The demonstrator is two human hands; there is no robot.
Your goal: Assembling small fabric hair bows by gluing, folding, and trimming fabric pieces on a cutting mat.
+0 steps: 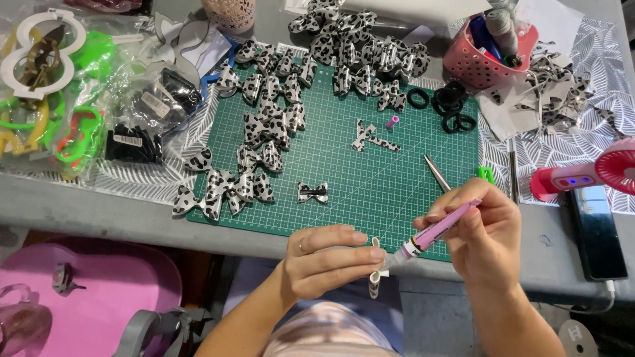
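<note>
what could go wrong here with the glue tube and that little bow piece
1. The glue tube in the right hand has its tip right at the small folded bow piece, pinched by the left hand; glue may get on the fingertips.
2. The piece is held off the table edge over the lap, so drips would likely miss the green cutting mat.
3. The tube's pink cap lies loose and could roll away.

Green gridded mat (370,178). Bows (264,125) in silver-white with black leopard spots; same print on strip (375,281) at fingertips. Pink-lilac glue tube (436,231), white collar. Pink perforated basket (486,63). Black hair ties (450,106). Pink fan (582,175). Black phone (597,231). Grey table (99,211), white leaf-patterned cloth (595,79).
</note>
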